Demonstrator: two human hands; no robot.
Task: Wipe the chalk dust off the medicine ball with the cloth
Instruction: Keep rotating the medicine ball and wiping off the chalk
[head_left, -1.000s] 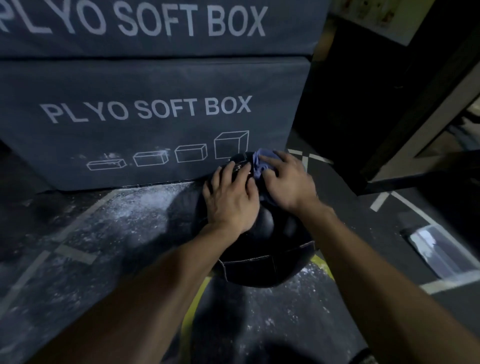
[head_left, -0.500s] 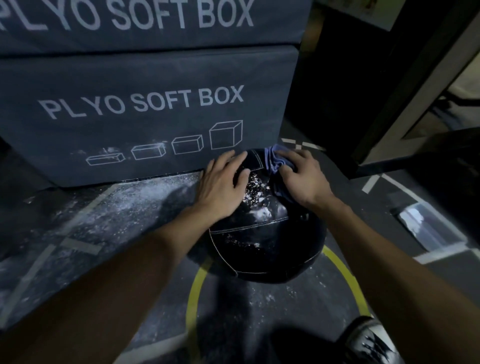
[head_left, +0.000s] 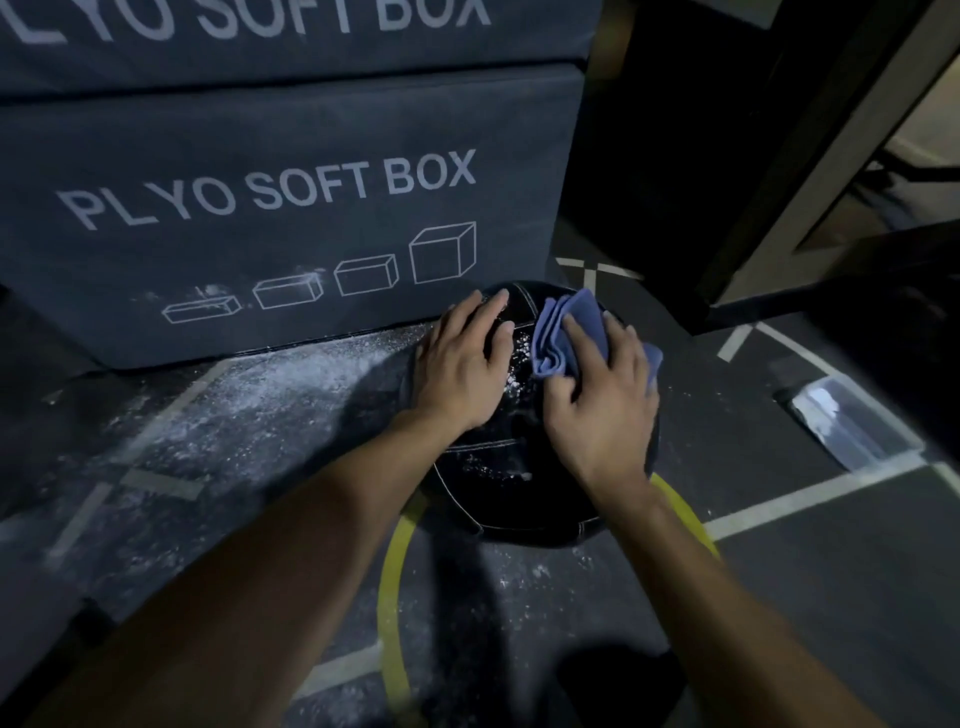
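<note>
A black medicine ball (head_left: 511, 499) with white stitching sits on the floor against the foam box. White chalk specks (head_left: 519, 358) show on its top between my hands. My left hand (head_left: 465, 371) lies flat on the ball's upper left side with fingers straight. My right hand (head_left: 602, 400) presses a folded blue cloth (head_left: 563, 335) onto the ball's upper right side, the thumb curled against the cloth's near fold. The cloth sticks out past my fingers toward the box.
Two stacked dark plyo soft boxes (head_left: 291, 202) stand right behind the ball. Chalk dust (head_left: 291, 384) covers the floor to the left. A yellow ring line (head_left: 389, 613) and white tape lines (head_left: 810, 499) mark the floor. A clear plastic bag (head_left: 841, 421) lies at right.
My right hand has slid the cloth back toward me over the ball's top, showing more cloth. The left hand has stayed on the ball's left side. The camera moved closer.
</note>
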